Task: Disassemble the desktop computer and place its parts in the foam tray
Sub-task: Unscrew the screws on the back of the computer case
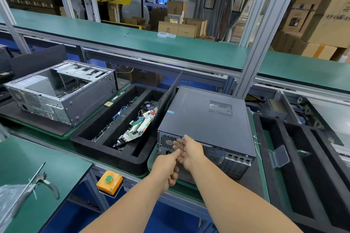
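A closed dark grey metal desktop computer case (206, 119) lies on its side on a green mat on the conveyor line, its rear panel facing the person. Both hands meet at the upper left corner of that rear panel. The left hand (166, 166) grips a yellow-handled screwdriver (173, 169), fingers curled round the handle, thumb stretched forward along it. The right hand (189, 150) pinches a small silver metal loop (182, 143) against the rear panel, fingers close together.

Just left of the case, a black foam tray (91, 139) holds a green motherboard with fan (139, 126) in its long compartment. Left of that tray stands an opened silver metal computer chassis (60, 92). Right of the case lies another black foam tray (306, 166) with a clear plastic box (280, 156) on it. Near left of the case, below the line's edge, sits an orange box with a green push button (109, 181), and grey-handled pliers (47, 183) lie on a green table.
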